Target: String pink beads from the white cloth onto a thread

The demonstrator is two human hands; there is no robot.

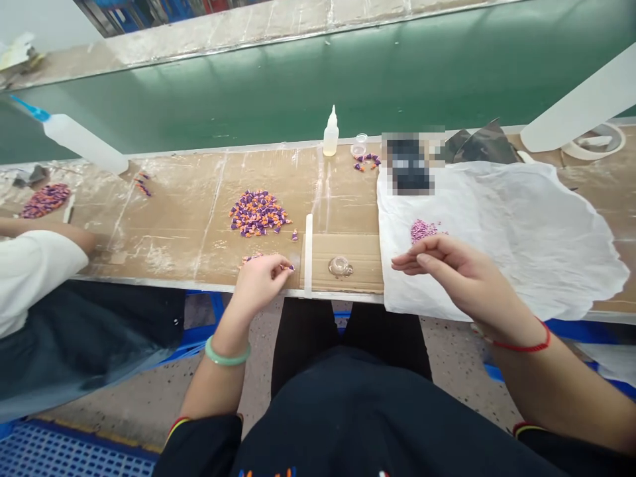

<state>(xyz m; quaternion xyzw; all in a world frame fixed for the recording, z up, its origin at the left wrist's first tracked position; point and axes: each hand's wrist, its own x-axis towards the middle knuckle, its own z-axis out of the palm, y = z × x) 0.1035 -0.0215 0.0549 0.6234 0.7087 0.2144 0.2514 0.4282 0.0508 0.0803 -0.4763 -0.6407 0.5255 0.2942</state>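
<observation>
Currently, left hand (259, 283): pinched on a small purple piece (291, 267)
Purple-and-orange pile (258, 214): twelve o'clock from left hand, on the table (173, 218)
Right hand (454, 268): loosely curved; cannot tell whether gripping
Pink bits (422, 229): eleven o'clock from right hand, near

A workbench (173, 212), topped with brown board under glossy clear film, carries a heap of purple-and-orange pieces (259, 213). Well left of that heap are a large blue-nozzled squeeze bottle (87, 140) and a flatter heap (46, 201). Right of it lie a corrugated cardboard sheet (368, 262), a white cloth (536, 238) and, farthest, a tape roll (619, 141); a small dropper bottle (330, 137) stands to its right, farther back.
</observation>
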